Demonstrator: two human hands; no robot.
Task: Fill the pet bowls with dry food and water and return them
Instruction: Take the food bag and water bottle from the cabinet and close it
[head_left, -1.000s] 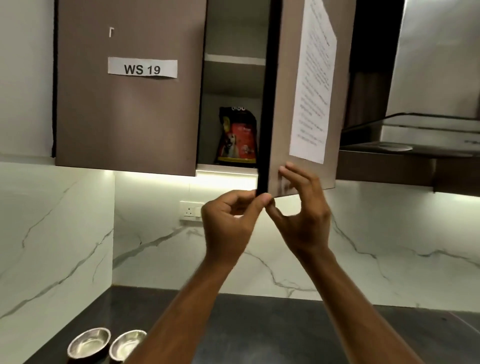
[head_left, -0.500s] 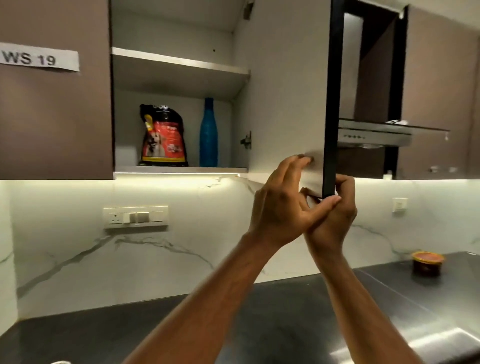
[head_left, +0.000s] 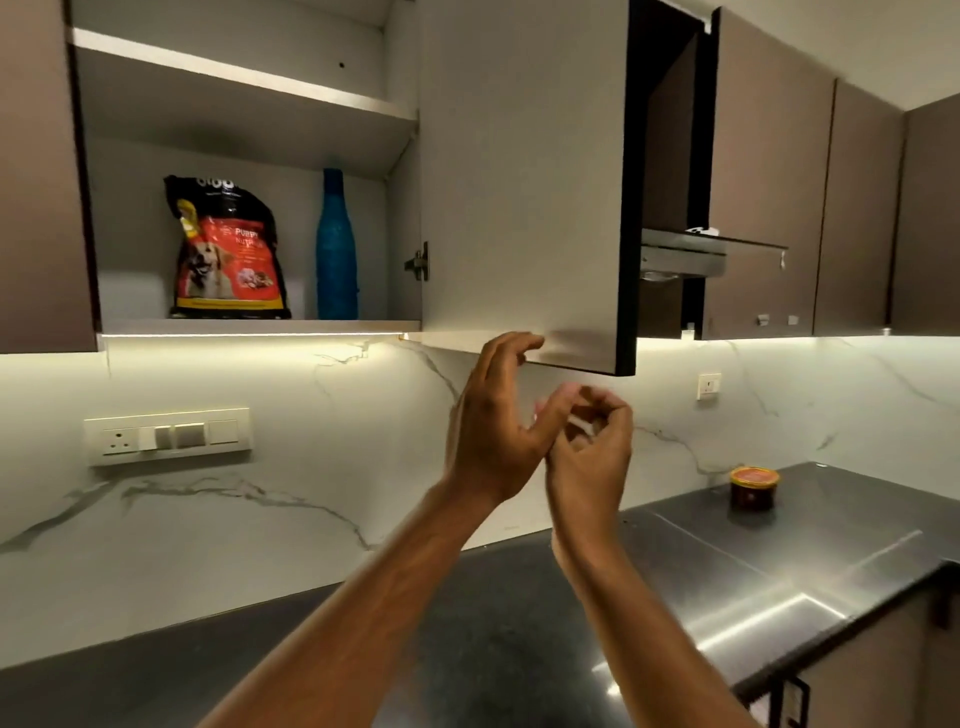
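The upper cabinet stands open, its door (head_left: 524, 176) swung out to the right. On the lower shelf a black and red bag of puppy food (head_left: 226, 249) stands upright, with a blue bottle (head_left: 336, 249) just to its right. My left hand (head_left: 493, 421) is raised just below the door's bottom edge, fingers apart and empty. My right hand (head_left: 589, 447) hangs beside it, slightly lower, fingers loosely curled around nothing. Both hands are off the door. The pet bowls are out of view.
A dark countertop (head_left: 753, 561) runs below the marble backsplash. A small orange-lidded jar (head_left: 754, 487) sits at its far right. A switch panel (head_left: 169, 435) is on the wall at left, and a range hood (head_left: 691, 254) hangs behind the open door.
The door has swung fully open and both hands have let go of its lower edge, dropping a little. My view turned right, so the bowls left the frame.
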